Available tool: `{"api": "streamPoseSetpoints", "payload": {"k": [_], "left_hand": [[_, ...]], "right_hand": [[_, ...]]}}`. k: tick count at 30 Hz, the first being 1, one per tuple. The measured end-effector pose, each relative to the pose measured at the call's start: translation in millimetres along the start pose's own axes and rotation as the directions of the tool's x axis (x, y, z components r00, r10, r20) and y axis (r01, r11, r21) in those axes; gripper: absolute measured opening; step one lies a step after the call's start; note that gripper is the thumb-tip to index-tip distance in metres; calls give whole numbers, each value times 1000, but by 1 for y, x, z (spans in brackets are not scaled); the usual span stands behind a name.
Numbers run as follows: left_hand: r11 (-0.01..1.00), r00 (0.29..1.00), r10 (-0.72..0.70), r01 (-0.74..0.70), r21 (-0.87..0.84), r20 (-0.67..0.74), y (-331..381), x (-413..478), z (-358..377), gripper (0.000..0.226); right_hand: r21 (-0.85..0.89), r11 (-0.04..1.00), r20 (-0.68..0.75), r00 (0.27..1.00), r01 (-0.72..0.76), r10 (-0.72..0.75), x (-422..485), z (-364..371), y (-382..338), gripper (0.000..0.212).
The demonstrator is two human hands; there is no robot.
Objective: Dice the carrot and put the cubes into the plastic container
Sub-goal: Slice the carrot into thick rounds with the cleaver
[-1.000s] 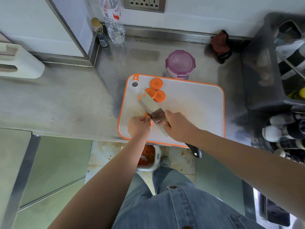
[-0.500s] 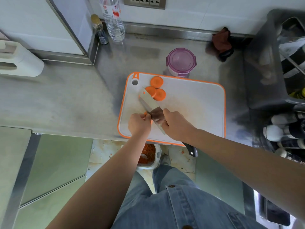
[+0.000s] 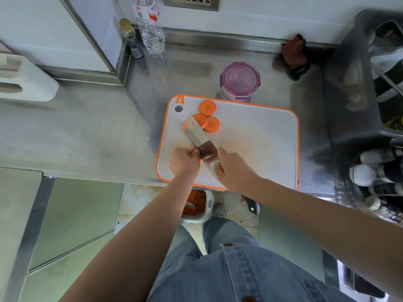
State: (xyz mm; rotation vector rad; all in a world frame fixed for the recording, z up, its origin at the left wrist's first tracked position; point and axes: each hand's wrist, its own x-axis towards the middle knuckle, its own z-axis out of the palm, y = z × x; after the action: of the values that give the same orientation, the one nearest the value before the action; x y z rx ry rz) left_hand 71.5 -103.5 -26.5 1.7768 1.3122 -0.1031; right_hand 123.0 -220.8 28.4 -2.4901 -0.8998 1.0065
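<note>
L hand (image 3: 184,162) curled, pinching carrot bit (image 3: 192,149) on board (image 3: 261,138). R hand (image 3: 234,168) grips knife (image 3: 197,136), blade beside the bit. Slices (image 3: 207,108) at 12 o'clock.

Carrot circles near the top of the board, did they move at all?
No. The three carrot slices lie just right of the hole in the cutting board, the same as before.
</note>
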Motion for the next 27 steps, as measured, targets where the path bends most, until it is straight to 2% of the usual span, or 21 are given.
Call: {"api": "streamPoseSetpoints", "payload": {"k": [9,16,27], "left_hand": [[1000,999,-23,23,-12,-28,4,-2,0,22],[1000,1000,0,0,7,11,2,1,-2,24],[1000,1000,-20,20,-9,1,6,-2,-5,25]], "right_hand": [[72,997,-43,999,5,-2,29,-3,-20,3],[26,1000,-5,1000,-12,12,1,4,0,8],[56,998,-33,999,-9,11,29,7,-23,14]]}}
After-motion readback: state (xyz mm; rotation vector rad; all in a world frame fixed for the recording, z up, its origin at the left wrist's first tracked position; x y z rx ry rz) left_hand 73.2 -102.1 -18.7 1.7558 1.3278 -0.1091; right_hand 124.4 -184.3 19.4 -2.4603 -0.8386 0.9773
